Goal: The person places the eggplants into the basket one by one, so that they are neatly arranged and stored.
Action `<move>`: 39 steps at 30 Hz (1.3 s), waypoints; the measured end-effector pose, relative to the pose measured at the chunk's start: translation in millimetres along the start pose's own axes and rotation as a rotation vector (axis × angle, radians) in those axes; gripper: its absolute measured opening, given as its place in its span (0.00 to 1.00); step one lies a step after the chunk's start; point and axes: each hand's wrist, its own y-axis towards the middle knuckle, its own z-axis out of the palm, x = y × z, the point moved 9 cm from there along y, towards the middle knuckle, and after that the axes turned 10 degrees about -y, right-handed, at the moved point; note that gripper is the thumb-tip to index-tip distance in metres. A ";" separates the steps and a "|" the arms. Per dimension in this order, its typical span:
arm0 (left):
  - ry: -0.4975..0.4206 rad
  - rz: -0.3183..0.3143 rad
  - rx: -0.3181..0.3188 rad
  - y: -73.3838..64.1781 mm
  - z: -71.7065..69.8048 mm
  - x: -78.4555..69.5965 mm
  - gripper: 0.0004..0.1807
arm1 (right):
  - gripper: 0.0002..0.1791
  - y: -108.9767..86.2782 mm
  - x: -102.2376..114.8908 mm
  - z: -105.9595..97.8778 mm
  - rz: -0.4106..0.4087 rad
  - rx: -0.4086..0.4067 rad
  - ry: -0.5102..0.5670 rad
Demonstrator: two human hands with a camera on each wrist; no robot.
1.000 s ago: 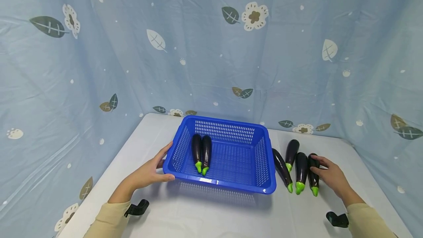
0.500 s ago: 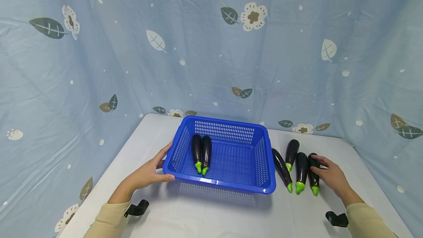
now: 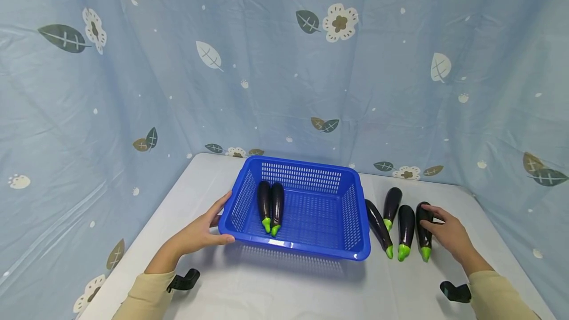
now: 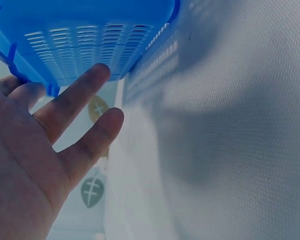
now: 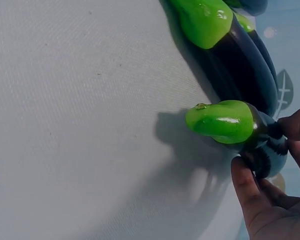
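In the head view a blue plastic basket (image 3: 302, 250) stands on the white table, with two eggplants (image 3: 264, 204) side by side in its left part. My left hand (image 3: 195, 233) holds the basket's near left corner, thumb along the front rim and fingers at the left side. In the left wrist view two fingers (image 4: 72, 102) stretch out beside the slotted wall. My right hand (image 3: 451, 233) pinches the rightmost eggplant (image 3: 424, 223) between thumb and fingers. Its green stem end (image 5: 225, 120) points away from the hand in the right wrist view, over a shadow on the cloth.
Right of the basket lie three more eggplants: a slanted one (image 3: 379, 228) close by its wall, one farther back (image 3: 392, 205), and one (image 3: 406, 228) beside the held eggplant. A blue patterned curtain (image 3: 284, 63) hangs behind the white table (image 3: 284, 295).
My right hand has shifted slightly right with the pinched eggplant, whose upper end is now farther up and apart from its neighbour. The left hand and basket look the same.
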 end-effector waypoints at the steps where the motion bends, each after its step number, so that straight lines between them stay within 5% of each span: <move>1: -0.001 0.001 0.001 -0.1 0.0 0.0 0.61 | 0.37 0.0 -0.2 0.0 -0.001 0.000 0.002; 39: -0.011 0.020 0.005 -0.1 0.1 -0.9 0.61 | 0.36 -3.6 15.9 -2.6 -0.029 -0.040 0.025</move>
